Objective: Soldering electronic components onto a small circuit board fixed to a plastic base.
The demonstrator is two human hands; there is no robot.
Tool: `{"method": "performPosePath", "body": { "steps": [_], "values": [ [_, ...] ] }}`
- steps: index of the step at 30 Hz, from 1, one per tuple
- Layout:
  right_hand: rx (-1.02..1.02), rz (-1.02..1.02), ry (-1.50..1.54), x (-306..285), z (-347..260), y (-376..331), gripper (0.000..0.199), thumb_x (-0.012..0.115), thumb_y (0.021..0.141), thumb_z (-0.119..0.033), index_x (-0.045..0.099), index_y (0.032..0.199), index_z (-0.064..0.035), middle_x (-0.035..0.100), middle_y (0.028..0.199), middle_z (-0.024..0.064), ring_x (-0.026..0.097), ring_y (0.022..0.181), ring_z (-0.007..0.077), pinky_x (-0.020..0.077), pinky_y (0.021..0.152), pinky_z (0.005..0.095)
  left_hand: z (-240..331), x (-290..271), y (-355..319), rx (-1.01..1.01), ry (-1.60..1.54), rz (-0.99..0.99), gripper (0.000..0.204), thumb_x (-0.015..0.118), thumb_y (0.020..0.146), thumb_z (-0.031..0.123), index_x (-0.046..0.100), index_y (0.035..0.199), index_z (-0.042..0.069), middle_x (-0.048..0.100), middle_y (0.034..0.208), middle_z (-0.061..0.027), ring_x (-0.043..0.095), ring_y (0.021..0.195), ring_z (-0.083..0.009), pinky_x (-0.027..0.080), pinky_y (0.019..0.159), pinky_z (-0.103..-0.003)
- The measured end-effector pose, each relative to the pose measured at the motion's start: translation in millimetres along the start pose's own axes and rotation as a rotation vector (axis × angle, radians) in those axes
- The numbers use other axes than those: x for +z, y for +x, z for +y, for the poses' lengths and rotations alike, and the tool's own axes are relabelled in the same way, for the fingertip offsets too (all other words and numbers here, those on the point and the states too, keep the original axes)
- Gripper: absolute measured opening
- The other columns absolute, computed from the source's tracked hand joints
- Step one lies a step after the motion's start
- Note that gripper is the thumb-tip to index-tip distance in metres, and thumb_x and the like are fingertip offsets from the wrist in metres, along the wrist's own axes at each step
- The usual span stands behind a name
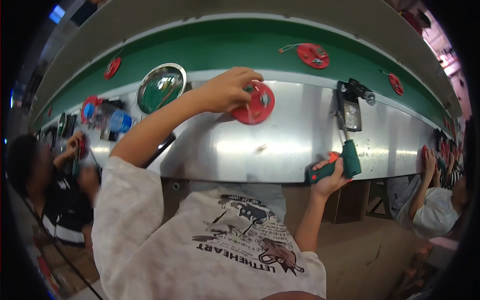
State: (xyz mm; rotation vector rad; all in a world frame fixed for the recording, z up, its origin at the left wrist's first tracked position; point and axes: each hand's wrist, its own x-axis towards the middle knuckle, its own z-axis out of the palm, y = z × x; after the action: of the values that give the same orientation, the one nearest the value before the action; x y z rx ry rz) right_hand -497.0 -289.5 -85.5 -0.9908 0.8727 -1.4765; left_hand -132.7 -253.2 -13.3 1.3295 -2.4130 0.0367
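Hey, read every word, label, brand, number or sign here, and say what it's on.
White shirt: upside-down dark lettering; wording not copied here.
Bottle: blue label, too blurred to read.
Black shirt at left: white mark, too small.
Red disc at left hand, green tool in right hand: nothing readable.

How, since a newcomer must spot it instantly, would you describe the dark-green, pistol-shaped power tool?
Start at the shiny metal workbench; at its near edge, right of centre, find the wearer's right hand. It grips the pistol-shaped power tool, whose dark-green body and orange patch set it apart from the black rectangular tray beyond.
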Motion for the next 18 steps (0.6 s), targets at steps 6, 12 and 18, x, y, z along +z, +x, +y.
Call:
{"method": "performPosePath", "body": {
  "steps": [6,12,18],
  "values": [
    [-0.055,0.031,-0.054,15,-4,-6,0.030,0.053,0.099,-0.024,0.059,0.101,0.0055,0.063,0.086,0.0133,0.055,0.050,0.0175,0.0483,0.046,0.0313,19,-22,-61,-0.285,-0.242,-0.093,0.025,0.075,0.075,0.002,0.075,0.098,0.009,0.060,0.127,-0.0179,0.061,0.114,-0.0338,0.052,0.094,-0.040],
    [0.055,0.022,-0.051,1,2,-2,0.035,0.051,0.100,-0.029,0.062,0.098,0.0040,0.057,0.063,0.0094,0.054,0.051,0.0171,0.0488,0.048,0.0314,49,19,-66,-0.632,0.050,0.082,0.035,0.066,0.083,0.003,0.065,0.118,0.008,0.065,0.118,-0.0150,0.060,0.112,-0.0336,0.051,0.094,-0.041],
    [0.047,-0.024,-0.148,7,-5,-8,0.036,0.047,0.102,-0.030,0.060,0.100,0.0027,0.062,0.074,0.0123,0.055,0.053,0.0162,0.0483,0.049,0.0301,40,29,-83,-0.388,-0.099,0.062,0.032,0.069,0.082,0.011,0.066,0.113,0.009,0.068,0.111,-0.0121,0.060,0.108,-0.0331,0.050,0.094,-0.041]
  ]
}}
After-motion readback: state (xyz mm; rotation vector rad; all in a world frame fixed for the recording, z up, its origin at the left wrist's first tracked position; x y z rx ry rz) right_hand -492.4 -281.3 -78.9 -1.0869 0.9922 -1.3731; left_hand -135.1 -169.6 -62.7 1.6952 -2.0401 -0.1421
